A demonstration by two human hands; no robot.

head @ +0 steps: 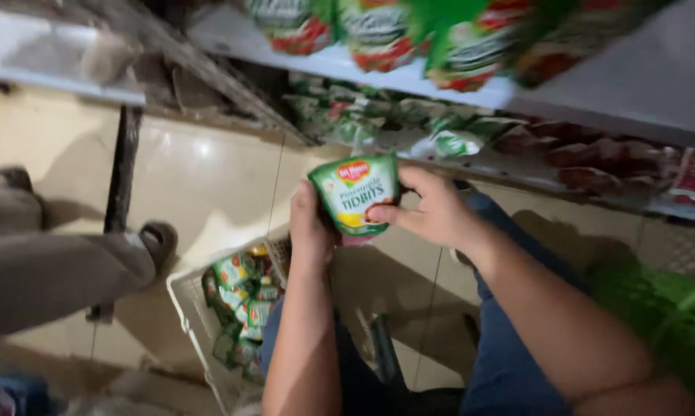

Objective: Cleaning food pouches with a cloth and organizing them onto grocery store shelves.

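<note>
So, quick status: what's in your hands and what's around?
Left hand and right hand both gripping one green pouch. White crate of similar pouches below. Stocked shelf ahead. Another person's leg at left; nothing blocking.

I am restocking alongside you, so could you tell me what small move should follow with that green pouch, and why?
Probably lift the green pouch, held in both the left hand and right hand, toward the lower shelf, where similar pouches already lie.

Pale shelves (pixel 594 85) carry rows of green-red pouches (pixel 378 35) — a white crate (pixel 189 316) sits on the tiled floor (pixel 201 185).
</note>
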